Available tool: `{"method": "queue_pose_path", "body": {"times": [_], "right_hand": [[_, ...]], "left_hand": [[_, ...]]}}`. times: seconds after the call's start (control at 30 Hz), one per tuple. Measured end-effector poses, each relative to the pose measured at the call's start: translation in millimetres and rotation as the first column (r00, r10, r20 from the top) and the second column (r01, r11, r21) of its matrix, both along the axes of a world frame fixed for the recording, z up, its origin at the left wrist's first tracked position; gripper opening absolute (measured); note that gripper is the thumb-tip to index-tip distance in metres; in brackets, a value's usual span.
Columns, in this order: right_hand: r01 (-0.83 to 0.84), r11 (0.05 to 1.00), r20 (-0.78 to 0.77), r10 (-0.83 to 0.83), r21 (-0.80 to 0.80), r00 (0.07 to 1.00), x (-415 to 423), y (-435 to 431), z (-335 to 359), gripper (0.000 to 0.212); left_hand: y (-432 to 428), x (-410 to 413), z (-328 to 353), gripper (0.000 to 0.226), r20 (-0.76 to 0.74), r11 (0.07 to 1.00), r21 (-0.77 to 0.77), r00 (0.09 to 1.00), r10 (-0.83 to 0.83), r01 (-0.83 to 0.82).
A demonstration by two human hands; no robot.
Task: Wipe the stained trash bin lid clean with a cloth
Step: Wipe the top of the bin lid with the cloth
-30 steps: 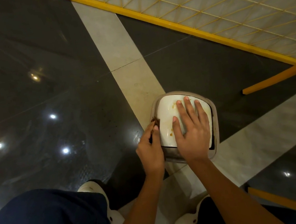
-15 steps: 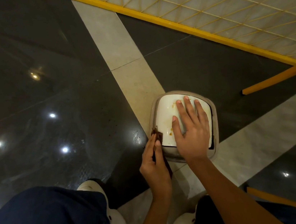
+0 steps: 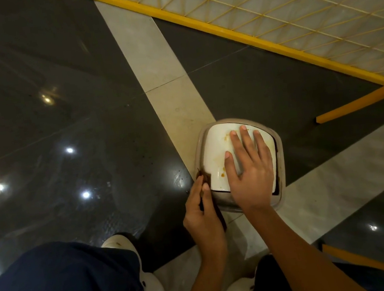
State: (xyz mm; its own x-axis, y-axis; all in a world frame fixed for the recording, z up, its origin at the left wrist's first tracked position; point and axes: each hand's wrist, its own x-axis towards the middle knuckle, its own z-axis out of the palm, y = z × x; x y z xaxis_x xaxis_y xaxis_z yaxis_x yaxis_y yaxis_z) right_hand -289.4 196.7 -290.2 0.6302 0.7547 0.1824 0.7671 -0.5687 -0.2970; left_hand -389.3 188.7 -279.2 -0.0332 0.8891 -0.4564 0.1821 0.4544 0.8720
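Note:
A small trash bin stands on the floor, seen from above, with a white lid point(image 3: 214, 152) inside a grey rim point(image 3: 281, 165). Orange-brown stains mark the lid near its left front corner and its far side. My right hand point(image 3: 250, 169) lies flat on the lid, fingers spread, pressing it down. My left hand point(image 3: 202, 214) is at the bin's left edge, pinching a dark brown cloth point(image 3: 205, 176) that touches the lid's left side. Most of the cloth is hidden under the hand.
The floor is glossy dark tile crossed by pale stone strips point(image 3: 157, 59). A yellow-framed lattice panel point(image 3: 289, 3) runs along the far right, with yellow bars point(image 3: 361, 101) beside the bin. My knees and white shoes point(image 3: 153, 287) are below.
My left hand with the cloth has slid back toward me along the lid's left edge. The right hand has stayed flat on the lid.

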Motion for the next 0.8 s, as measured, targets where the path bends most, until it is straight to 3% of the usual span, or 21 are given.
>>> {"method": "queue_pose_path", "body": {"times": [0.1, 0.23, 0.4, 0.57, 0.73, 0.8], "right_hand": [[0.001, 1.000, -0.009, -0.001, -0.011, 1.000, -0.2, -0.4, -0.1, 0.052], [0.003, 1.000, 0.005, -0.003, -0.009, 1.000, -0.1, 0.3, -0.3, 0.053], [0.005, 1.000, -0.001, -0.005, -0.011, 1.000, -0.4, 0.0, 0.4, 0.054], [0.002, 1.000, 0.010, -0.002, 0.007, 1.000, 0.3, 0.7, -0.5, 0.055], [-0.007, 1.000, 0.003, 0.007, 0.014, 1.000, 0.9, 0.1, -1.6, 0.056], [-0.007, 1.000, 0.007, 0.006, 0.024, 1.000, 0.5, 0.2, -1.9, 0.054]], "left_hand": [[-8.3, -3.2, 6.0, 0.030, -0.036, 0.997, 0.069, 0.999, -0.033, 0.035], [15.3, 1.6, -7.1, 0.027, -0.019, 0.999, -0.048, 1.000, -0.008, 0.007], [-5.2, -1.4, 11.5, 0.031, -0.050, 0.994, 0.085, 0.996, -0.067, 0.071], [25.1, 7.8, -1.1, 0.028, -0.041, 0.998, -0.011, 0.997, -0.059, 0.059], [10.5, 6.7, 8.6, 0.029, -0.105, 0.986, 0.110, 0.988, -0.110, 0.121], [21.4, 8.0, 2.4, 0.029, -0.088, 0.989, 0.087, 0.990, -0.112, 0.120]]}}
